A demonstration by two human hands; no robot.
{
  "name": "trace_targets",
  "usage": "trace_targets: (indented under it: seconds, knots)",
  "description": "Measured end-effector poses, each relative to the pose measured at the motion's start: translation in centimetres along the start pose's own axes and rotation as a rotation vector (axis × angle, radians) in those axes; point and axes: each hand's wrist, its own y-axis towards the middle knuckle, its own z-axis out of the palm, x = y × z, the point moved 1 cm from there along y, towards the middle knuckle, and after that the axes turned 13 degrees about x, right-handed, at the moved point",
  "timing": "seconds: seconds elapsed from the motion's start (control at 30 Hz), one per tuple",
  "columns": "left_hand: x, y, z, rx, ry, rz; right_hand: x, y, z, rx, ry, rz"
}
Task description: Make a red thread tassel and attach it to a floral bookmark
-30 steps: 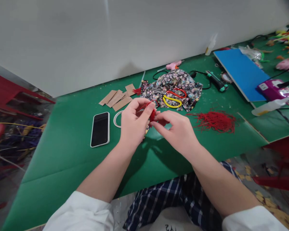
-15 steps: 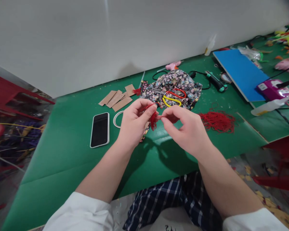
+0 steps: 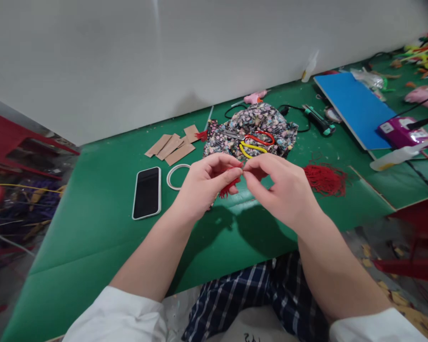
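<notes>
Red yarn bunched into a small tassel [image 3: 229, 188] is pinched in my left hand [image 3: 209, 183], its fringe hanging below the fingers. My right hand [image 3: 276, 185] meets the left thumb, thumb and forefinger pressed together at the tassel's end; the strand between them is mostly hidden. Behind both hands, scissors [image 3: 258, 141] with one red and one yellow handle lie on a crumpled floral cloth [image 3: 260, 116]. A pile of loose red yarn [image 3: 326, 179] lies to the right of my right hand.
On the green table [image 3: 103, 247] lie a phone [image 3: 147, 193], a white ring [image 3: 174, 177] and several cardboard pieces [image 3: 174, 147]. A pink glue gun [image 3: 256, 97], a cutter knife [image 3: 319, 121], a blue board [image 3: 355, 107], a purple device [image 3: 404, 131] and a bottle [image 3: 395, 158] are farther back and right.
My right fingers have come up against my left thumb, closing the gap where a red strand showed. The tassel's fringe has turned and is more covered by the left hand.
</notes>
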Motion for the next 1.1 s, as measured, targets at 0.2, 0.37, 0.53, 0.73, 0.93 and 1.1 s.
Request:
trace_targets:
  seconds: [0.2, 0.37, 0.53, 0.73, 0.93, 1.1]
  knots:
    - [-0.4, -0.1, -0.2, 0.002, -0.006, -0.045, 0.1, 0.0, -0.2, 0.037, -0.001, -0.004]
    - [-0.4, -0.1, -0.5, 0.052, -0.008, -0.059, -0.1, -0.1, -0.3, 0.080, 0.000, -0.003]
    - [-0.6, -0.2, -0.8, 0.136, -0.021, -0.090, -0.3, -0.1, -0.5, 0.125, 0.017, 0.022]
    - [-0.9, -0.5, -1.0, 0.145, 0.049, -0.100, -1.0, -0.1, -1.1, 0.118, 0.180, 0.026]
    - [-0.7, -0.8, -1.1, 0.233, 0.067, -0.200, -1.8, 0.2, -0.6, 0.332, 0.409, -0.174]
    - [-1.5, -1.4, -1.8, 0.239, 0.144, -0.258, -1.5, 0.4, 1.2, 0.436, 0.627, -0.105]
